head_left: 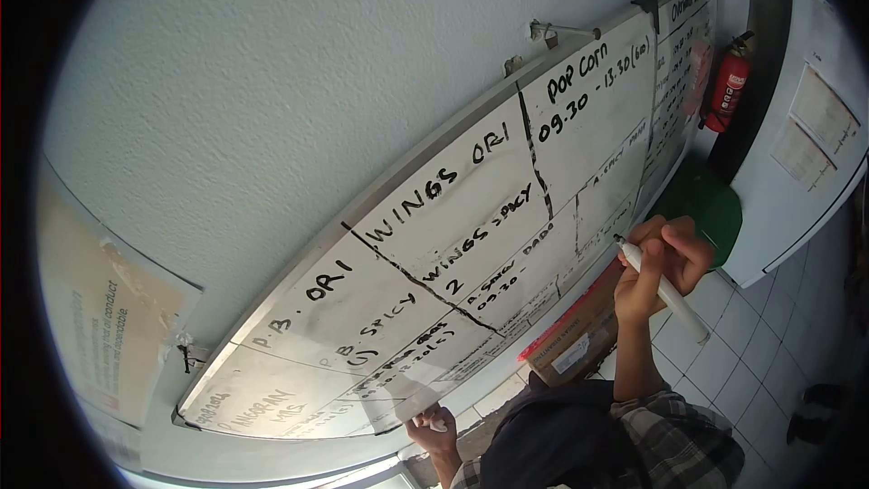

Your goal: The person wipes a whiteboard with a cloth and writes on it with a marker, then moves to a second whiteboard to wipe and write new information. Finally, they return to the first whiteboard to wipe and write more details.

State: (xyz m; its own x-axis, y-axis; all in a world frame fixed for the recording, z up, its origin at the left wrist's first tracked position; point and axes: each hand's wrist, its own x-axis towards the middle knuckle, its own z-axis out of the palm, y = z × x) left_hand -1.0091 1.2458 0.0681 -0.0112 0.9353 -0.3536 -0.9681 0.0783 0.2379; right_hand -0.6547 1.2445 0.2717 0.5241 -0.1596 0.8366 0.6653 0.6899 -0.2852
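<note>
My right hand (661, 258) holds a white marker (681, 308) between thumb and fingers, its dark tip close to the lower part of a whiteboard (480, 163) covered in black handwriting. At the board's lower edge, toward the left, my left hand (434, 430) is closed around something small and whitish that I cannot make out. The board hangs tilted across the view, with drawn lines splitting it into boxes of words and times.
A red fire extinguisher (729, 86) hangs beyond the board's far end. Below it is a green container (706, 204). A cardboard box (575, 335) stands under the board. White door-like panel (815, 127) at right, tiled floor (760, 353), and a poster (109, 308) at left.
</note>
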